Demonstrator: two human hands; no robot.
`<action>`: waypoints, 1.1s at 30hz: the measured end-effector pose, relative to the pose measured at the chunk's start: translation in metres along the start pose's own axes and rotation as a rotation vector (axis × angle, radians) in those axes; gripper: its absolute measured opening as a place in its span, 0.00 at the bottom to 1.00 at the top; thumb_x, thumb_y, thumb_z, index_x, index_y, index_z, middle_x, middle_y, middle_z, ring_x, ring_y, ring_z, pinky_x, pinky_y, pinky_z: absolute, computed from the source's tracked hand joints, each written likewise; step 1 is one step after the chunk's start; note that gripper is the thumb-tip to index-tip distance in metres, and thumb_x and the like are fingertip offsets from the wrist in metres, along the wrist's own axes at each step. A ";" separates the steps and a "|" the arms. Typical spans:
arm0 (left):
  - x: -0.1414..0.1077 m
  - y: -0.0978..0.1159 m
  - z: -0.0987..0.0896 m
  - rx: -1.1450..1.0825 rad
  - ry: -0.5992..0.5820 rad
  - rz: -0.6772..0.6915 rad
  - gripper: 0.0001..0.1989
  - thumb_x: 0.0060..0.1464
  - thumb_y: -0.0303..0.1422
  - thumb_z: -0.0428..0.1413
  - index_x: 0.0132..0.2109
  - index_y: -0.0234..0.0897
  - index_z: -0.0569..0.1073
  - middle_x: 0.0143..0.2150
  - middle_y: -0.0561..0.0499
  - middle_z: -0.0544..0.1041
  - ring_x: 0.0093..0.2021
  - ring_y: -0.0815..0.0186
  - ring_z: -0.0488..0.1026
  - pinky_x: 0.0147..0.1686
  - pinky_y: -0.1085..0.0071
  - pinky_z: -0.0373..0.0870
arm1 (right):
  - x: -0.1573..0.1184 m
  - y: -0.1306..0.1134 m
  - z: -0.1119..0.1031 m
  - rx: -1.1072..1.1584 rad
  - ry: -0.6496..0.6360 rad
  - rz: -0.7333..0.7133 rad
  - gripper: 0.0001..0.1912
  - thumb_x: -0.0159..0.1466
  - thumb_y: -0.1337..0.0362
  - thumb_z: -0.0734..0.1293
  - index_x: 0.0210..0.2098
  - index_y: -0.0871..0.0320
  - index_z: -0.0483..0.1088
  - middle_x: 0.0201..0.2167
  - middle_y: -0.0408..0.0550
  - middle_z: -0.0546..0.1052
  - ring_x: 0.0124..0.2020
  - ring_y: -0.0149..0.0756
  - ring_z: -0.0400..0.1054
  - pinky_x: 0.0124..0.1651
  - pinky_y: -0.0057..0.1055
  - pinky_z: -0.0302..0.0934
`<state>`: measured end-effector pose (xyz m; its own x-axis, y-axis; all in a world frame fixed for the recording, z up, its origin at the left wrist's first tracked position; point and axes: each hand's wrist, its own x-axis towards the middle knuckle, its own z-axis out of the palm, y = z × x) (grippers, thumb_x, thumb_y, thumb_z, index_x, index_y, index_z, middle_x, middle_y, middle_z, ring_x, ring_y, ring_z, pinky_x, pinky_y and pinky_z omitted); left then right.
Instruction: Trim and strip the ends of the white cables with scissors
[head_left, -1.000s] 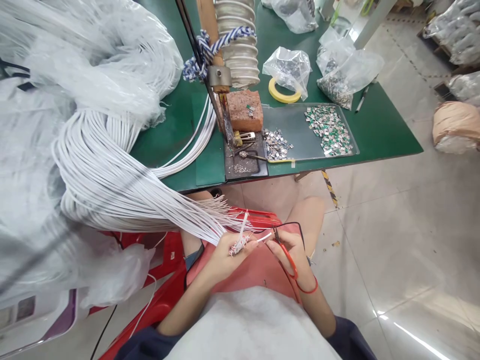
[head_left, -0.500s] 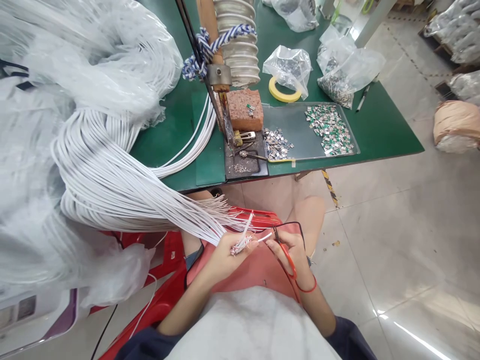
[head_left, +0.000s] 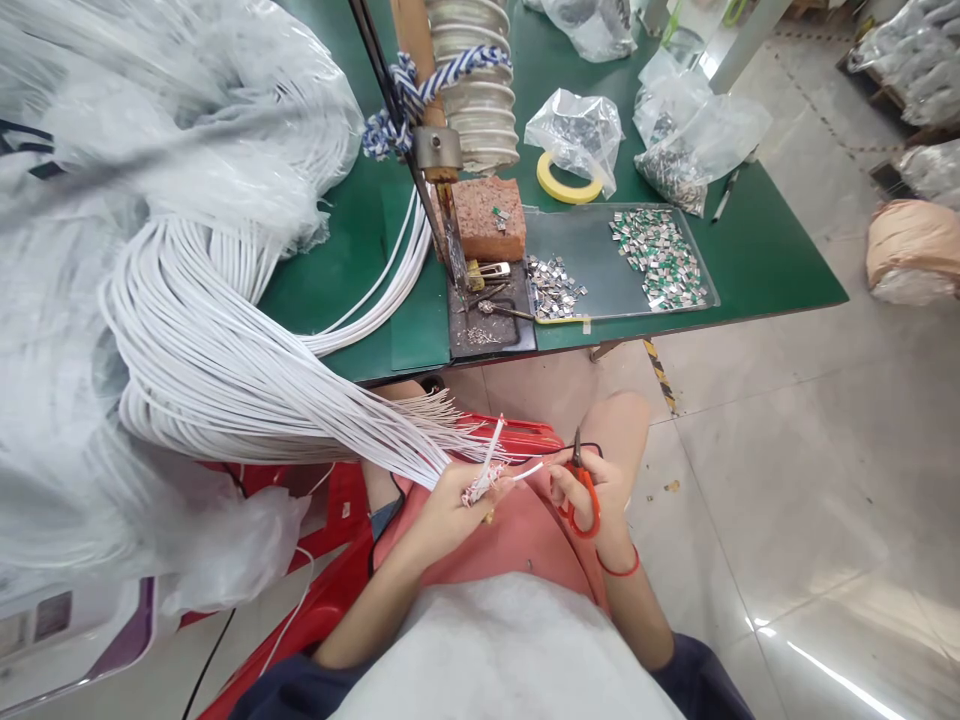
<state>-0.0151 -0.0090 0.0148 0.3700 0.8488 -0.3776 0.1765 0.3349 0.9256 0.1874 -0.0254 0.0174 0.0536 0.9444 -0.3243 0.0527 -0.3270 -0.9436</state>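
My left hand is closed round the ends of a bundle of white cables above my lap. Reddish wire tips poke out of its grip, and one cable end sticks up above the rest. A single cable end reaches from my left hand toward the right. My right hand holds a pair of scissors with red-orange handles, the dark blades pointing up and away. The right fingertips are close to that single cable end; whether they touch it I cannot tell.
On the green table lie a clear tray of small metal connectors and green boards, a brick, yellow tape and plastic bags. A soldering iron is mounted above a dark plate. Plastic-wrapped cable fills the left.
My right hand has shifted slightly right, and the scissors have turned upright, their blades away from the single cable end. My left hand stays nearly where it was, still gripping the bundle.
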 end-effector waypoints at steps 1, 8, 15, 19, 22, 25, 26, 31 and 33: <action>0.000 0.000 0.000 -0.004 -0.018 0.005 0.20 0.58 0.44 0.53 0.30 0.31 0.77 0.19 0.54 0.69 0.21 0.71 0.62 0.25 0.74 0.63 | 0.001 -0.001 0.001 0.022 0.020 -0.002 0.12 0.61 0.55 0.69 0.30 0.57 0.70 0.17 0.40 0.69 0.17 0.30 0.62 0.21 0.26 0.58; 0.006 0.011 -0.001 -0.037 0.021 0.102 0.19 0.60 0.43 0.52 0.48 0.36 0.79 0.51 0.43 0.79 0.54 0.55 0.72 0.56 0.61 0.66 | 0.006 -0.011 0.002 -0.053 0.061 -0.193 0.06 0.62 0.61 0.68 0.36 0.56 0.72 0.34 0.48 0.77 0.35 0.38 0.71 0.41 0.34 0.66; 0.010 0.009 0.000 -0.037 0.043 0.159 0.17 0.61 0.42 0.51 0.43 0.35 0.80 0.47 0.44 0.78 0.54 0.57 0.71 0.53 0.65 0.67 | 0.006 -0.010 -0.003 -0.059 0.318 -0.139 0.06 0.62 0.61 0.67 0.35 0.57 0.71 0.31 0.46 0.73 0.33 0.36 0.68 0.39 0.32 0.63; 0.011 0.007 0.001 -0.018 0.045 0.151 0.16 0.62 0.41 0.50 0.34 0.34 0.74 0.38 0.47 0.75 0.43 0.61 0.71 0.43 0.68 0.68 | 0.002 -0.012 -0.009 -0.056 0.182 -0.162 0.06 0.63 0.61 0.67 0.38 0.56 0.71 0.30 0.44 0.72 0.32 0.35 0.67 0.39 0.31 0.63; 0.010 0.008 0.002 0.059 -0.015 0.152 0.16 0.62 0.41 0.50 0.31 0.35 0.69 0.32 0.51 0.70 0.34 0.66 0.67 0.37 0.70 0.65 | -0.001 -0.018 -0.006 -0.068 -0.031 -0.272 0.07 0.63 0.62 0.67 0.41 0.56 0.71 0.29 0.44 0.73 0.31 0.34 0.68 0.36 0.29 0.64; 0.009 0.010 0.003 0.094 -0.044 0.155 0.17 0.63 0.40 0.49 0.30 0.35 0.69 0.32 0.51 0.70 0.34 0.65 0.67 0.38 0.70 0.65 | -0.002 -0.026 0.002 -0.175 -0.145 -0.386 0.03 0.63 0.65 0.67 0.36 0.57 0.72 0.28 0.44 0.74 0.28 0.32 0.67 0.32 0.28 0.63; 0.009 0.010 0.003 0.083 -0.035 0.163 0.17 0.63 0.40 0.49 0.31 0.35 0.71 0.33 0.50 0.72 0.36 0.64 0.69 0.40 0.69 0.65 | -0.002 -0.027 0.004 -0.213 -0.153 -0.406 0.02 0.63 0.65 0.67 0.34 0.57 0.71 0.27 0.44 0.74 0.26 0.32 0.66 0.31 0.27 0.62; 0.010 0.010 0.001 -0.032 0.210 0.240 0.17 0.61 0.44 0.51 0.35 0.36 0.77 0.41 0.45 0.77 0.46 0.59 0.71 0.50 0.65 0.66 | 0.002 -0.021 0.005 -0.300 -0.048 -0.449 0.06 0.64 0.65 0.65 0.29 0.57 0.68 0.25 0.42 0.72 0.26 0.31 0.65 0.31 0.27 0.61; 0.009 0.008 -0.001 -0.141 0.299 0.227 0.18 0.59 0.46 0.52 0.32 0.36 0.75 0.33 0.47 0.77 0.36 0.63 0.72 0.41 0.67 0.69 | 0.006 -0.013 -0.003 -0.296 0.067 -0.420 0.07 0.64 0.64 0.66 0.29 0.58 0.68 0.24 0.42 0.71 0.26 0.31 0.65 0.32 0.27 0.61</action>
<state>-0.0111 0.0017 0.0187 0.0994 0.9823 -0.1586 -0.0141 0.1608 0.9869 0.1895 -0.0157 0.0281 0.0304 0.9952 0.0930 0.3623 0.0757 -0.9290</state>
